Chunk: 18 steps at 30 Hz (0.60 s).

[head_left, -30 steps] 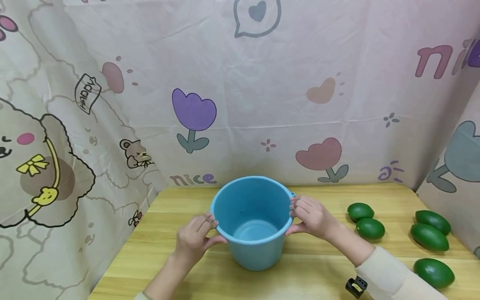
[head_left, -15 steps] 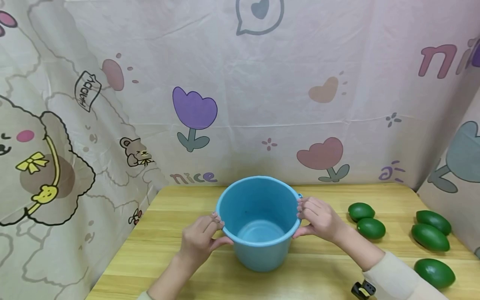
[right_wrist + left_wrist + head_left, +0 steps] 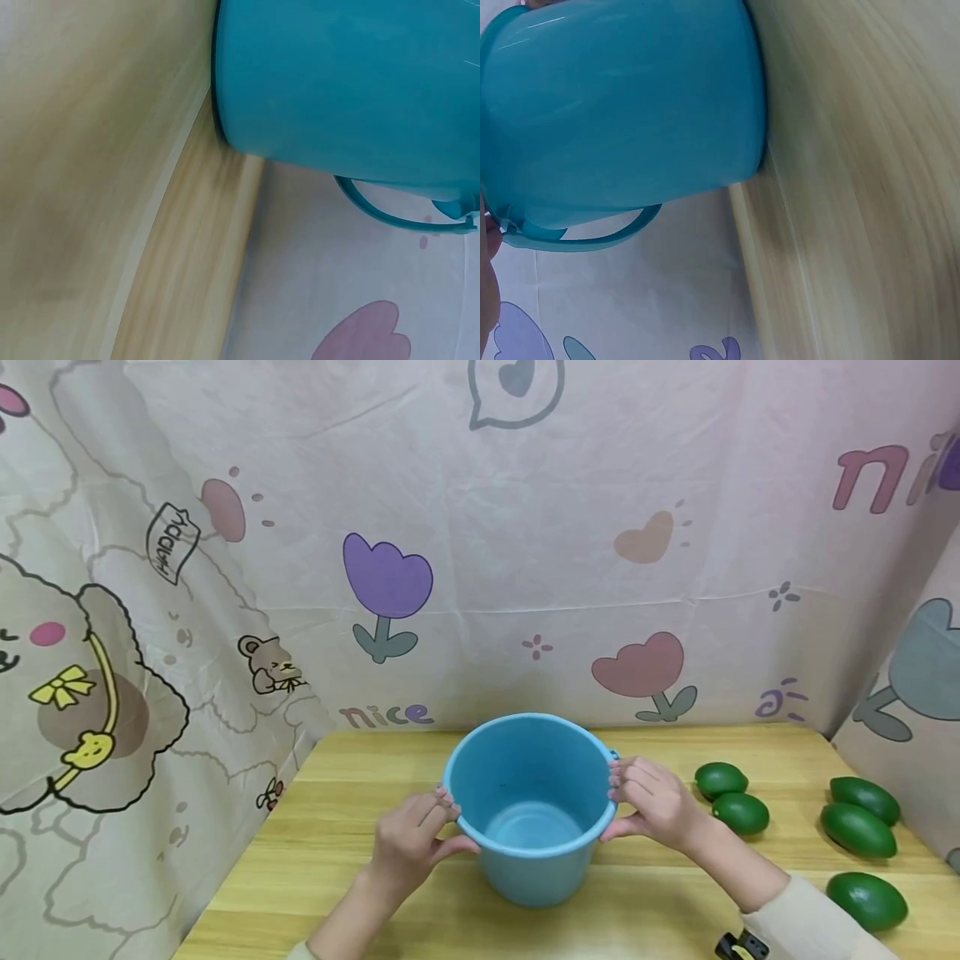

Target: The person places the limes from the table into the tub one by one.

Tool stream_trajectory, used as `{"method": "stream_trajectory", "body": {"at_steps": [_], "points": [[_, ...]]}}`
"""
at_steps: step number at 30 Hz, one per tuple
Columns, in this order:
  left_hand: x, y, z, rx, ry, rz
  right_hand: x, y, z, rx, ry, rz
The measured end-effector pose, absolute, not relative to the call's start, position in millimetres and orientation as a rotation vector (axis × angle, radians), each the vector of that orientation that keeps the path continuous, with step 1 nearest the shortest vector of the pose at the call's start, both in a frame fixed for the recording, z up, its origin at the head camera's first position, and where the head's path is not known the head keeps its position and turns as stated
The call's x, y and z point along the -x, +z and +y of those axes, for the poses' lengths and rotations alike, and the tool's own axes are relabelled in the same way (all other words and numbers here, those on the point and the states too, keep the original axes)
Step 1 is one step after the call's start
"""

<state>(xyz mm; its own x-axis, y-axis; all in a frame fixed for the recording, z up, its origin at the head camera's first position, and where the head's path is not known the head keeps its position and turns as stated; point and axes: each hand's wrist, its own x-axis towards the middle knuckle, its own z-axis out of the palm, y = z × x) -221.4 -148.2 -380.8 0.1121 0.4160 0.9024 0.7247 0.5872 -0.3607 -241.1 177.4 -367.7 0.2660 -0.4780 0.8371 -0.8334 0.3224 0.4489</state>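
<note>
A blue plastic bucket (image 3: 536, 872) stands upright on the wooden table (image 3: 315, 843), its inside bare as seen from the head view. My left hand (image 3: 412, 839) grips the rim at the left, thumb on the outer wall and fingers over the edge. On the opposite side my right hand (image 3: 656, 802) pinches the rim close to the handle joint. The bucket's handle (image 3: 604, 241) hangs down along the far side in the left wrist view. The right wrist view shows the bucket's wall (image 3: 345, 82) with its base at the tabletop.
Several green avocado-like fruits lie to the right: a pair (image 3: 741, 814) near the right forearm, two more (image 3: 858, 829) further right, and one (image 3: 866, 902) by the sleeve. A printed curtain (image 3: 487, 568) hangs behind the table and along its left side.
Both hands have moved the bucket rightward across the table and slightly nearer, keeping their hold on the rim. The green fruits have stayed where they were.
</note>
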Motion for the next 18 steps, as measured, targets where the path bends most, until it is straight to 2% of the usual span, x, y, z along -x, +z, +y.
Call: {"method": "stream_trajectory", "body": {"at_steps": [18], "points": [[215.9, -375.2, -131.1, 1.028, -0.292, -1.461, 222.4, -360.1, 187.2, -1.28, 0.396, -1.366]]}}
